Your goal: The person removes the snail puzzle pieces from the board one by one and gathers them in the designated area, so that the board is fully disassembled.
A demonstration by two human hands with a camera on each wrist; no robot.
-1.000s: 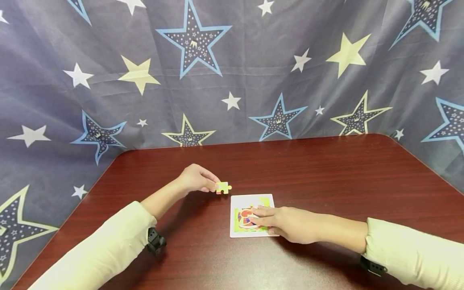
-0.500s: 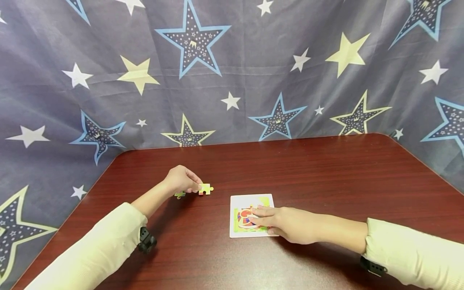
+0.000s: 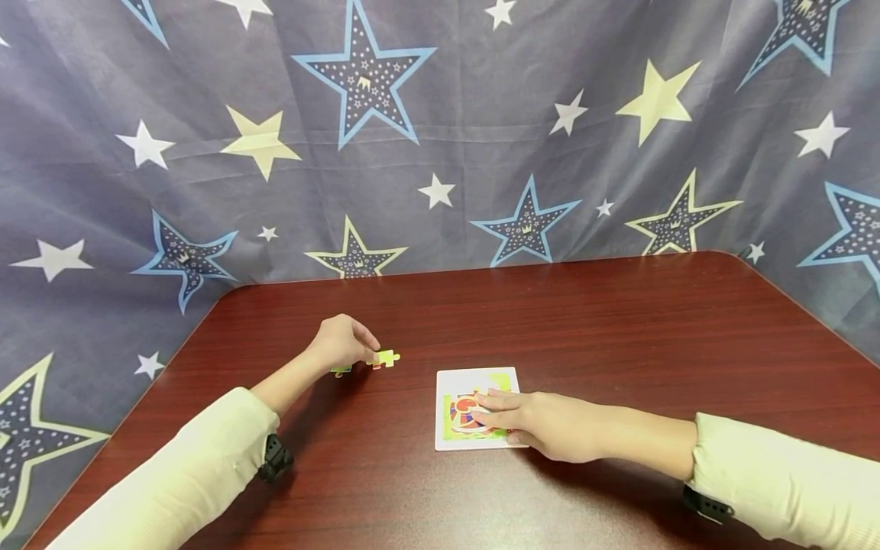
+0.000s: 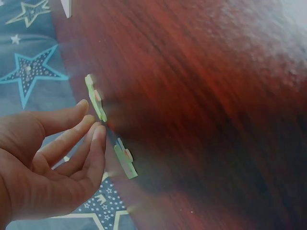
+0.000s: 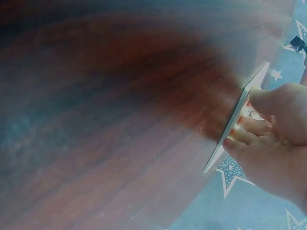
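In the head view my left hand (image 3: 342, 341) hovers beside a yellow-green jigsaw puzzle piece (image 3: 386, 358) on the table. The left wrist view shows that piece (image 4: 96, 99) lying just past my fingertips, thumb and fingers apart with nothing between them. A second green puzzle piece (image 4: 125, 162) lies close by, partly hidden under the hand in the head view. My right hand (image 3: 560, 424) rests with extended fingers on a white-framed puzzle board (image 3: 443, 412) with a red, blue and green picture. Those fingers cover part of the picture.
The dark red wooden table (image 3: 584, 321) reaches back to a grey-blue curtain (image 3: 454, 99) printed with stars. Bare tabletop lies between the board and the loose pieces. Black straps show at both wrists.
My left hand has moved left with the puzzle piece, away from the board, set it down beside the other piece and let go. My right hand has stayed on the board.
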